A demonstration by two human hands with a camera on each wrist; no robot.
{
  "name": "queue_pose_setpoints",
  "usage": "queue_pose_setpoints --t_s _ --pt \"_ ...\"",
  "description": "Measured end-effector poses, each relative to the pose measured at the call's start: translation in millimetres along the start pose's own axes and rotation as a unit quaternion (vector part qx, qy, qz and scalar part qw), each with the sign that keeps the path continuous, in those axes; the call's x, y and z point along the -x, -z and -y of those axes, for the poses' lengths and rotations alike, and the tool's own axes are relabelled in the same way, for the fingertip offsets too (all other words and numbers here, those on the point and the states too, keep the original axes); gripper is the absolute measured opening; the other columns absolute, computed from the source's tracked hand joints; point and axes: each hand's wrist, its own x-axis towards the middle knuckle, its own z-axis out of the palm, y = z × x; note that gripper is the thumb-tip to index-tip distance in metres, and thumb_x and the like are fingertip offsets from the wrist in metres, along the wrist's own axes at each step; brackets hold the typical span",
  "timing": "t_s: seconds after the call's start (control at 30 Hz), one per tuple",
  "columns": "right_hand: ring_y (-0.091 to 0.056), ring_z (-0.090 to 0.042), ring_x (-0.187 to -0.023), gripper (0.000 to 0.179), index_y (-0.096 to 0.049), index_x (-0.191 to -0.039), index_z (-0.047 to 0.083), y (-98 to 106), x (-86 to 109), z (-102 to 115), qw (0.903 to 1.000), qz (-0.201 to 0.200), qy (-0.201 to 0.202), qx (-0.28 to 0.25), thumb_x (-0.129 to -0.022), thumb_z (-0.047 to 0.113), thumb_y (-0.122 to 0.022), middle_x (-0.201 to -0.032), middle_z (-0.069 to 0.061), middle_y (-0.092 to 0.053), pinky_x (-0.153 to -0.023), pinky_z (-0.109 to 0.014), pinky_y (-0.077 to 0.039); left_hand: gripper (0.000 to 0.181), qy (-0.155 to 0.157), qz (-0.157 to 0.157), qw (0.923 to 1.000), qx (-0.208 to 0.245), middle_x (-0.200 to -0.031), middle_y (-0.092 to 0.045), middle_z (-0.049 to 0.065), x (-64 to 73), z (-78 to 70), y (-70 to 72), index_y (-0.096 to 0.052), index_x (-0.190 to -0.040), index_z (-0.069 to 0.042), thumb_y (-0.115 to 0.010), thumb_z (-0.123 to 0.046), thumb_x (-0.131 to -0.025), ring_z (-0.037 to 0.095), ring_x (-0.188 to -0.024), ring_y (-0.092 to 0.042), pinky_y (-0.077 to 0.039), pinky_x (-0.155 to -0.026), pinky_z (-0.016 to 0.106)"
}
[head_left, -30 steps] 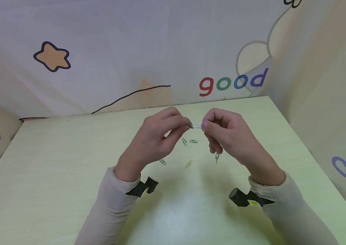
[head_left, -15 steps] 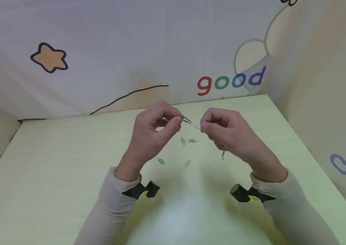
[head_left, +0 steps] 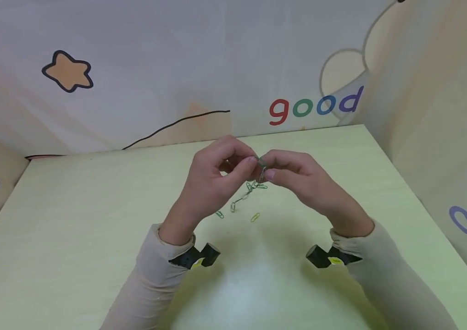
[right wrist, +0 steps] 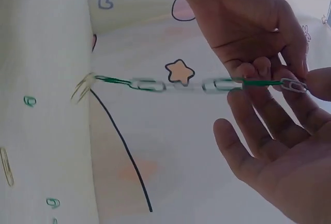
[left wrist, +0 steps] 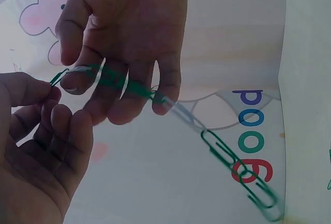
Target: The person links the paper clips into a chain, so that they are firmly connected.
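Note:
My left hand [head_left: 213, 178] pinches a green paper clip [left wrist: 58, 77] between thumb and fingertips. From it runs a paper clip chain [right wrist: 147, 85] of green and white links with a yellowish end, swung out to the left in the head view. Facing it is my right hand [head_left: 309, 183], its fingers spread and mostly straight, with the thumb and index finger apart beside the chain. A white link [right wrist: 293, 85] lies right at the right thumb's tip. Across the right fingers, the chain's middle links [left wrist: 111, 76] are blurred.
Loose paper clips lie on the pale table [head_left: 93, 229] beneath the hands: a yellow clip [head_left: 255, 217], a green clip [head_left: 219, 214] and more green beyond. A printed cloth [head_left: 155, 68] stands behind the table's back edge.
The right hand has moved left to the left hand and spread its fingers, letting go of the chain. The chain now swings leftward below the left fingertips.

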Motion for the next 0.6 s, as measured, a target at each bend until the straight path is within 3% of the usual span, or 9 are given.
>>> queue_pose_setpoints --t_s 0.17,0.27,0.37,0.43,0.6 --pt "-0.066 -0.029 -0.083 0.026 -0.063 -0.097 0.002 1.2 -1.2 -4.2 0.9934 0.01 0.008 -0.114 -0.102 0.001 -0.037 -0.083 -0.012 -0.062 -0.087 -0.041 -0.053 0.006 -0.016 0.002 0.9999 -0.006 -0.083 -0.06 -0.002 -2.5 2.4 1.2 -0.068 -0.091 -0.003 -0.064 0.001 -0.094 0.017 -0.072 -0.053 -0.047 -0.056 0.03" --pt "-0.053 -0.022 -0.058 0.026 -0.061 -0.095 0.003 3.5 -0.4 -3.0 0.9873 0.022 0.002 -0.157 -0.103 0.002 -0.036 -0.068 -0.009 -0.047 -0.061 -0.034 -0.053 0.006 -0.035 0.003 0.9994 -0.008 -0.081 -0.058 -0.002 -4.8 3.4 1.6 -0.068 -0.091 -0.002 -0.064 0.001 -0.094 0.017 -0.071 -0.051 -0.046 -0.055 0.03" --pt "-0.03 -0.02 -0.046 0.025 -0.063 -0.095 0.004 5.6 0.5 -1.0 0.9869 0.015 -0.011 -0.16 -0.104 0.002 -0.039 -0.061 -0.007 -0.035 -0.04 -0.027 -0.032 0.005 -0.047 0.004 0.9988 -0.01 -0.081 -0.056 -0.002 -6.3 4.1 1.1 -0.068 -0.092 -0.002 -0.064 0.0 -0.094 0.016 -0.07 -0.051 -0.046 -0.056 0.03" --pt "-0.022 -0.021 -0.045 0.024 -0.065 -0.095 0.006 7.0 1.1 -0.3 0.9886 0.0 -0.026 -0.148 -0.103 0.003 -0.042 -0.058 -0.006 -0.031 -0.038 -0.03 -0.018 0.005 -0.05 0.005 0.9987 -0.012 -0.081 -0.057 -0.001 -6.2 5.7 0.3 -0.068 -0.092 -0.002 -0.064 -0.001 -0.094 0.016 -0.07 -0.051 -0.048 -0.056 0.03" --pt "-0.018 -0.021 -0.047 0.02 -0.065 -0.093 0.007 10.2 2.5 -1.6 0.9885 -0.037 -0.064 -0.131 -0.101 0.004 -0.048 -0.056 -0.005 -0.029 -0.041 -0.033 -0.012 0.005 -0.037 0.009 0.9992 -0.015 -0.083 -0.058 -0.001 -2.5 14.4 -1.8 -0.069 -0.094 -0.002 -0.065 0.0 -0.094 0.016 -0.07 -0.052 -0.049 -0.058 0.03"
